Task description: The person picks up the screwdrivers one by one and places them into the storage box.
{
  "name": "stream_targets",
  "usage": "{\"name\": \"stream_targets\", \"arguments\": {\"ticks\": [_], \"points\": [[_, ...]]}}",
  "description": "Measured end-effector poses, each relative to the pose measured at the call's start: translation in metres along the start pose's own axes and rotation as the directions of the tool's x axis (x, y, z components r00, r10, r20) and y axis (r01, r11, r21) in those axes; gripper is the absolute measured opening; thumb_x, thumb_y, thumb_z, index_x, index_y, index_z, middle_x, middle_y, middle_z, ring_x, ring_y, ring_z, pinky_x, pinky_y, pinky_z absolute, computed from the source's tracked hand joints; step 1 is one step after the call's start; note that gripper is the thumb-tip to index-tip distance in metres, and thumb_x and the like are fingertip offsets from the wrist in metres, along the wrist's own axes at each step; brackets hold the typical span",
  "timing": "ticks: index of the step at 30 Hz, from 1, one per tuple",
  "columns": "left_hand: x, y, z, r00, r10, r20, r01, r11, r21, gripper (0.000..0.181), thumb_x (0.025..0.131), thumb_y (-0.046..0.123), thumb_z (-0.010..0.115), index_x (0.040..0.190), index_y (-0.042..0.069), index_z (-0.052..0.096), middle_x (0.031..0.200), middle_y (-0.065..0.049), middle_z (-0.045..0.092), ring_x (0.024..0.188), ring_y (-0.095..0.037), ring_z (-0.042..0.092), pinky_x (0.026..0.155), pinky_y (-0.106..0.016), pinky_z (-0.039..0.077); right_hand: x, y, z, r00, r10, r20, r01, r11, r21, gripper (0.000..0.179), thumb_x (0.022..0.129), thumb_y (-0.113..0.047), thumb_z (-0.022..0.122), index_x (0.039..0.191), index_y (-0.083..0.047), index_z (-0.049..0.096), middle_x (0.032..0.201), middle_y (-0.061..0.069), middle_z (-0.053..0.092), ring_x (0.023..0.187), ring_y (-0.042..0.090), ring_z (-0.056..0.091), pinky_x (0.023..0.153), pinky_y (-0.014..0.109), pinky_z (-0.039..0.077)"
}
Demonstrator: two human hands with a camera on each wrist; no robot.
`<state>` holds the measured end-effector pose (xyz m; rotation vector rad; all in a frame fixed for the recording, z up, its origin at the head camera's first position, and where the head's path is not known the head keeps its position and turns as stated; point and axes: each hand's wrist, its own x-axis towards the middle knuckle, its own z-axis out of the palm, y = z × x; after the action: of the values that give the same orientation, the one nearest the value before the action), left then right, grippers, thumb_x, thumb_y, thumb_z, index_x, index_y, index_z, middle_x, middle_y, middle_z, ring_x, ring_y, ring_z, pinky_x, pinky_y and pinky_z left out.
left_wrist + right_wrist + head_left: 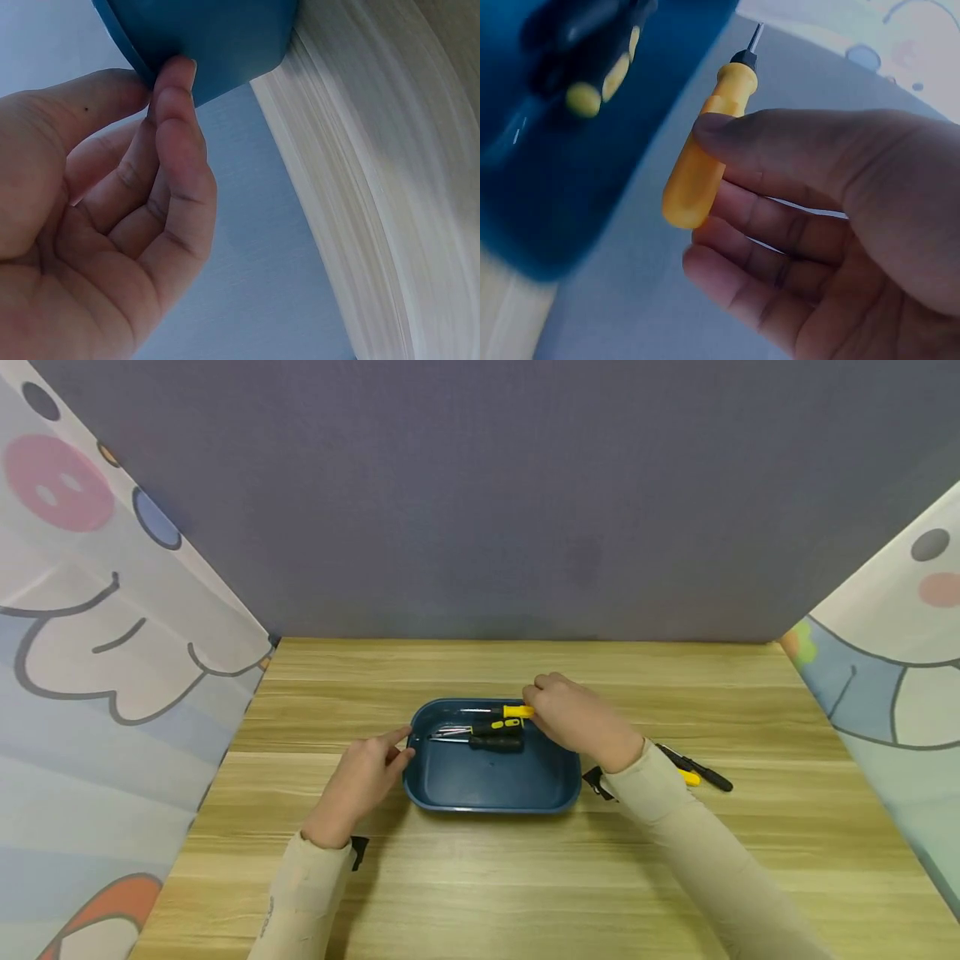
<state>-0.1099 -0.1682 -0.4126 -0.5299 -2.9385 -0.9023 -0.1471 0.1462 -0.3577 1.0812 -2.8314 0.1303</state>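
Note:
A blue plastic tray (491, 785) lies on the wooden table. My left hand (362, 781) is at its left end; in the left wrist view the thumb and fingertips pinch the tray's rim. Over the tray's back right corner, my right hand (573, 718) grips a yellow-handled screwdriver (701, 161) between thumb and fingers, its shaft pointing left. Inside the tray lie a black-and-yellow screwdriver (495, 727) and a black-handled screwdriver (495, 744), side by side toward the back with their tips to the left.
To the right of the tray, partly behind the right forearm, lie a black-handled tool (712, 777) and a yellow-handled one (688, 777). A grey partition (525, 527) rises at the table's back edge. Cartoon-printed panels (67, 760) stand at both sides.

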Motion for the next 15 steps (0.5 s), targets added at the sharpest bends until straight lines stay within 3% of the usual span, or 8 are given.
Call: {"name": "stream_targets", "arguments": {"ticks": [3,7,15], "points": [[0.0,0.0,0.001,1.0,0.008,-0.008,-0.008,1.0,-0.005,0.035,0.095,0.007,0.07,0.127,-0.006,0.065,0.073,-0.003,0.068,0.057,-0.008,0.054,0.052,-0.028,0.045,0.012,-0.008,0.007,1.0,-0.027,0.008,0.027,1.0,-0.004,0.006,0.09,-0.003,0.073,0.094,-0.002,0.069,0.081,0.006,0.057,0.075,0.023,0.057,0.064,0.031,0.05],[0.0,0.0,0.002,1.0,0.009,-0.005,-0.009,1.0,-0.01,0.035,0.095,0.007,0.069,0.128,-0.006,0.065,0.073,-0.003,0.068,0.056,-0.008,0.053,0.052,-0.028,0.045,0.023,-0.015,0.016,0.999,-0.003,0.034,0.004,1.0,-0.024,0.006,0.091,-0.003,0.072,0.097,-0.001,0.07,0.084,0.007,0.06,0.078,0.022,0.059,0.065,0.029,0.053],[-0.001,-0.001,0.002,1.0,0.015,-0.006,-0.015,1.0,-0.009,0.035,0.095,0.007,0.069,0.128,-0.006,0.065,0.073,-0.002,0.068,0.055,-0.007,0.052,0.051,-0.028,0.044,0.032,-0.02,0.026,0.999,0.008,0.05,-0.006,0.999,-0.049,0.008,0.091,-0.005,0.072,0.099,-0.002,0.071,0.089,0.009,0.064,0.08,0.024,0.06,0.071,0.031,0.054]]}}
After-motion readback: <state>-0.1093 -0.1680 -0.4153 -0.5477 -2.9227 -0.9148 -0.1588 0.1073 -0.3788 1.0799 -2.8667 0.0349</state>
